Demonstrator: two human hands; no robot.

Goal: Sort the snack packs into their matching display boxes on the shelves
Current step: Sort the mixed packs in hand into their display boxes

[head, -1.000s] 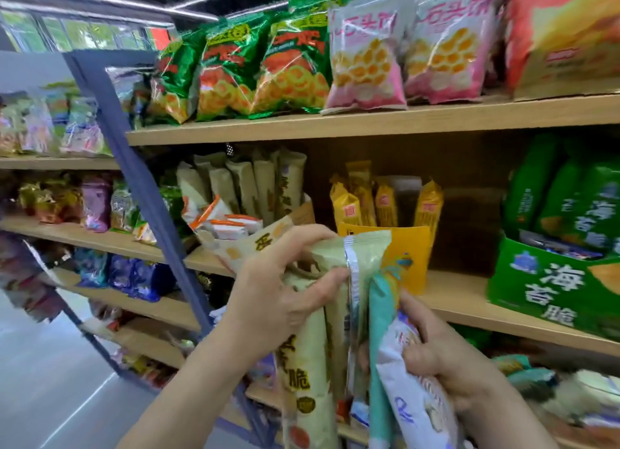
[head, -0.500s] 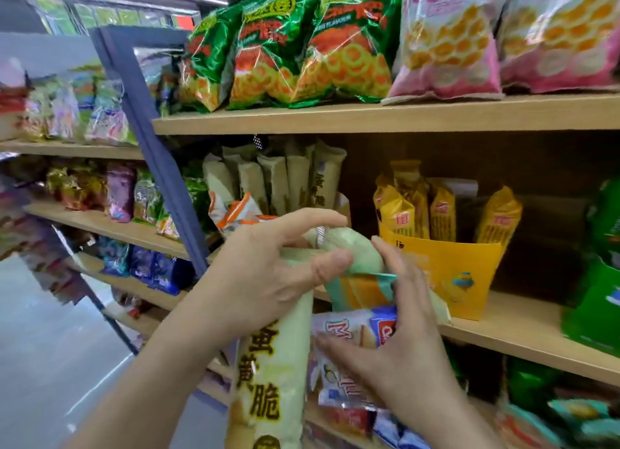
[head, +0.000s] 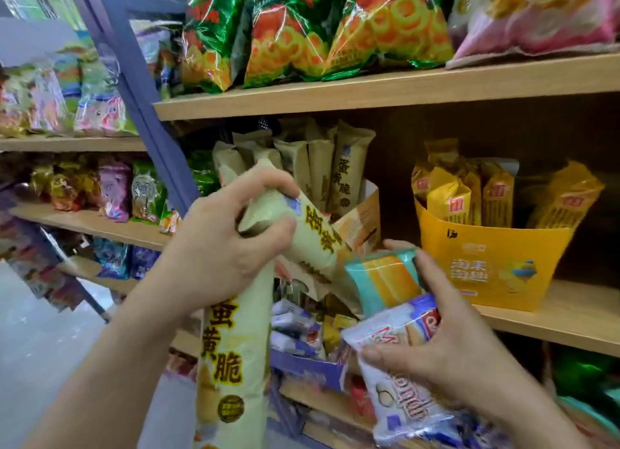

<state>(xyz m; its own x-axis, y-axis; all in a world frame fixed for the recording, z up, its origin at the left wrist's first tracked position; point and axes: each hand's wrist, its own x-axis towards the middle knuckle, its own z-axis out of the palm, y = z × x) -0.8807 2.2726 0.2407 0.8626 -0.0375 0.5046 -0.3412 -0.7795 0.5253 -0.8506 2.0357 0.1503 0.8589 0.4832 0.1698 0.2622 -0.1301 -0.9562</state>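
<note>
My left hand [head: 214, 247] grips two long pale-cream egg-yolk snack packs: one [head: 295, 224] tilts up toward the shelf, the other [head: 231, 358] hangs down below the hand. Just behind stands the beige display box [head: 360, 220] filled with upright packs of the same cream kind. My right hand [head: 446, 344] holds a teal-and-orange pack [head: 382, 281] and a white-and-blue pack [head: 399, 381] in front of the middle shelf.
A yellow display box [head: 489, 264] with yellow packs stands on the wooden shelf [head: 570, 318] to the right. Green and pink crisp bags [head: 302, 29] fill the shelf above. A blue box [head: 308, 364] of small packs sits below. A blue shelf post [head: 147, 113] rises at left.
My left hand has lifted one cream pack clear of the bundle and tilted it toward the beige box. My right hand keeps the teal and white packs, now lower and to the right.
</note>
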